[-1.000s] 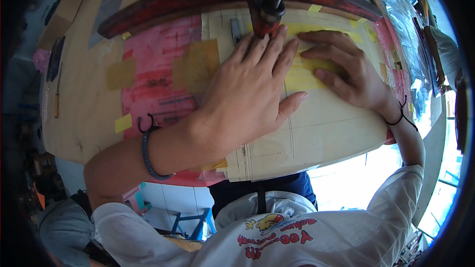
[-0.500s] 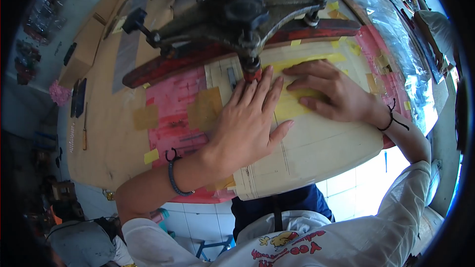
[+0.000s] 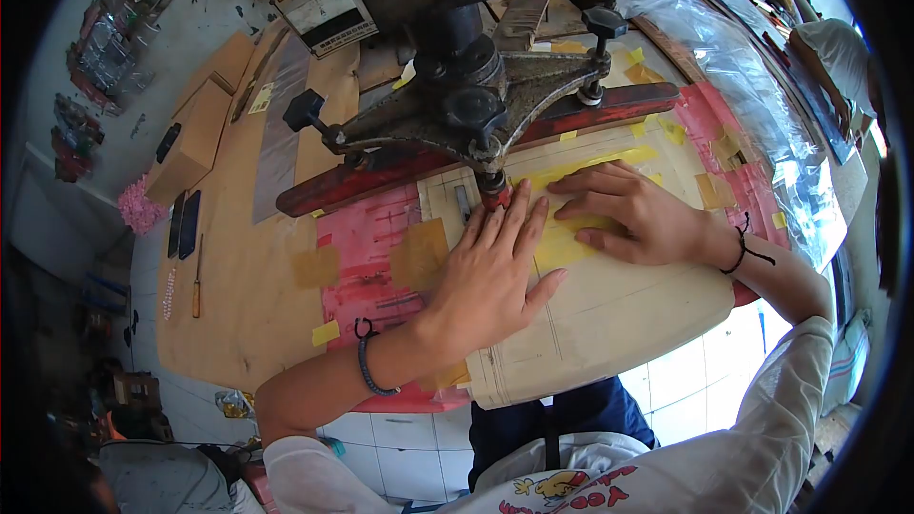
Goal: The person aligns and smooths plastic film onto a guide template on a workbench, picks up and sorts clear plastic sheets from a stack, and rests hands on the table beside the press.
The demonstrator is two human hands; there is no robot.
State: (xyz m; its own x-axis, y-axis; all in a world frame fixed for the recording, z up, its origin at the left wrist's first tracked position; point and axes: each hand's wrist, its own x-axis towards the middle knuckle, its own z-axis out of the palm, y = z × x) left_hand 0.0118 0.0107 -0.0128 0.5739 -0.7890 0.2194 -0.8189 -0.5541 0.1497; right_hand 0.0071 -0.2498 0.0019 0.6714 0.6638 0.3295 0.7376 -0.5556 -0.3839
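Observation:
My left hand [image 3: 493,276] lies flat on a beige sheet [image 3: 609,309] with its fingers stretched forward. Its fingertips reach the red lower tip [image 3: 496,198] of a machine head [image 3: 466,76]; whether they touch it I cannot tell. A small grey metal strip [image 3: 463,202] lies just left of those fingers. My right hand [image 3: 636,214] rests with bent, spread fingers on a yellow strip [image 3: 571,246] over the beige sheet. Pencil lines run across the sheet. A long red bar [image 3: 609,107] crosses behind both hands, under the machine's metal arms.
Pink-red material [image 3: 367,266] with brown tape patches flanks the sheet. At the left of the board [image 3: 248,324] are a wooden-handled tool [image 3: 197,290], a dark phone-like slab [image 3: 189,227] and a cardboard box [image 3: 195,148]. Clear plastic [image 3: 771,124] covers the right side. Another person [image 3: 838,67] stands far right.
The view has tilted up, so the board and machine sit lower in the picture and more of the machine shows. Both hands keep nearly the same places on the sheet.

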